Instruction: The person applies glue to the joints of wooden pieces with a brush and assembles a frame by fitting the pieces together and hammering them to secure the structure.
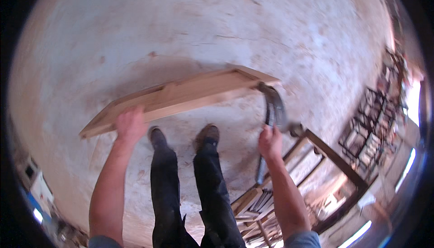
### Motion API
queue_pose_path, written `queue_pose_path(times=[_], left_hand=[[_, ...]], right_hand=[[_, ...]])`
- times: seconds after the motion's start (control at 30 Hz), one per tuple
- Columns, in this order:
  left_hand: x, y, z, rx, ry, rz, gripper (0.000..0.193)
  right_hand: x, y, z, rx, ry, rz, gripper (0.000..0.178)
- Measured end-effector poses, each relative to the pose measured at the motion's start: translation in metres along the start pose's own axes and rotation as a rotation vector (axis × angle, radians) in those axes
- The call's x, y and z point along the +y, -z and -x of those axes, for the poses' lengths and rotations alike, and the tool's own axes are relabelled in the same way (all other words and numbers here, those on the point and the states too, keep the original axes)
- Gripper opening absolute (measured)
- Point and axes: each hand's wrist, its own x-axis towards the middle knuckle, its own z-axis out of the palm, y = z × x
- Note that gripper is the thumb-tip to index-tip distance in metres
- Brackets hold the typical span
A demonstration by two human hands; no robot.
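Observation:
A light wooden frame (190, 97), long and shallow with angled ends, stands tilted in front of my feet and close to the pale surface behind it. My left hand (130, 125) is closed on its near rail toward the left end. My right hand (270, 143) grips a hand tool (274, 107) with a straight bluish-grey handle and a dark, curved upper part. Blur hides the tool's exact kind. Its tip overlaps the frame's right end in the picture; whether they touch, I cannot tell.
Dark-trousered legs and shoes (209, 135) are below the frame. To the right, a dark-edged rack or stand (337, 157) holds wooden pieces. Farther right are metal shelves (366, 126) crowded with items. White and blue objects (40, 188) lie at the lower left.

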Motion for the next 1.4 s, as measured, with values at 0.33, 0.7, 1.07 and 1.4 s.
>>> queue_pose_path(times=[0.33,0.7,1.07,1.4], left_hand=[[0.025,-0.015,0.014,0.536,-0.007,0.106,0.050],[0.023,-0.016,0.012,0.319,0.089,0.371,0.043],[0.018,-0.024,0.006,0.370,0.046,0.544,0.041],[0.013,-0.033,0.000,0.406,0.003,0.801,0.039]], right_hand=[[-0.121,-0.061,0.072,-0.686,0.829,0.002,0.030],[-0.300,-0.221,0.129,-1.017,1.336,0.893,0.047],[-0.325,-0.250,0.148,-1.113,1.292,1.045,0.050],[-0.316,-0.265,0.144,-1.004,1.202,1.211,0.057]])
